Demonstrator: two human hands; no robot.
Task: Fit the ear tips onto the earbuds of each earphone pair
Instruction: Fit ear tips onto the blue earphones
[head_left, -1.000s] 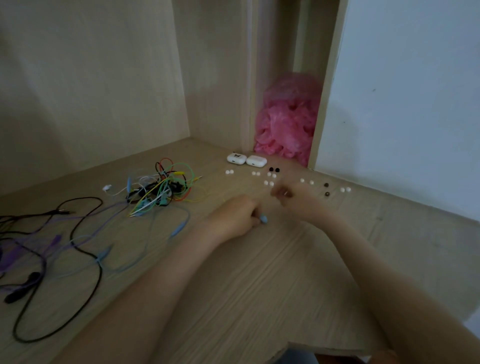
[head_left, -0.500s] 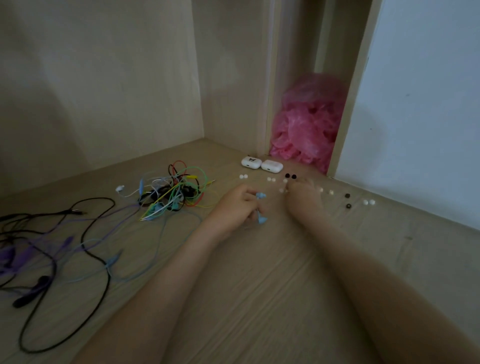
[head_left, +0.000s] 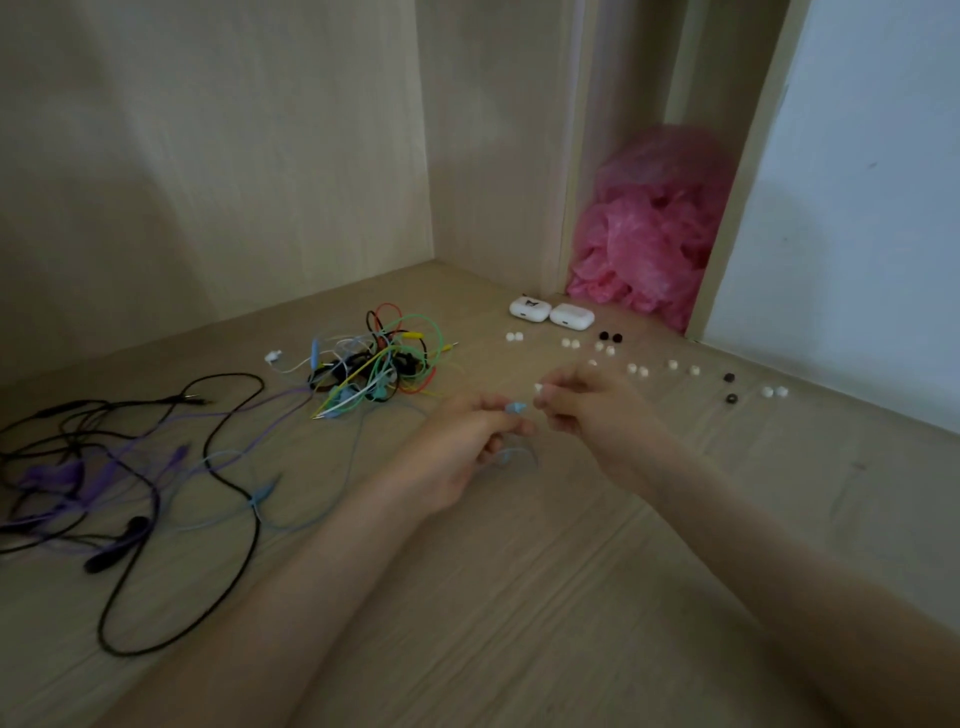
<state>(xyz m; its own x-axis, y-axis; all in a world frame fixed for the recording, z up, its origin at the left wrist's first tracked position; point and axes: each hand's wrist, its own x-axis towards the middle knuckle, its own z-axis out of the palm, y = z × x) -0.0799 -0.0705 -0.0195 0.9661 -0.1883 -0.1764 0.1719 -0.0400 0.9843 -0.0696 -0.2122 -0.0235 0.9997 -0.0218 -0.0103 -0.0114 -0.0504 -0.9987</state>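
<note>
The left hand (head_left: 467, 447) is hovering over the pale wood-grain floor (head_left: 519, 597), its fingers curling around a small light-blue plastic earbud (head_left: 516, 408). At its three o'clock, the right hand (head_left: 587, 415) is pinching a tiny white silicone ear tip (head_left: 538, 387). Bare boards are lying open toward six o'clock, while a tangle of coloured earphone cables (head_left: 384, 364) is crowding ten o'clock. The earbud is lying roughly nine-to-three, pointing at the ear tip.

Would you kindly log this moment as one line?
left hand: holds blue earbud | right hand: pinches white ear tip | tip not yet fitted
</note>
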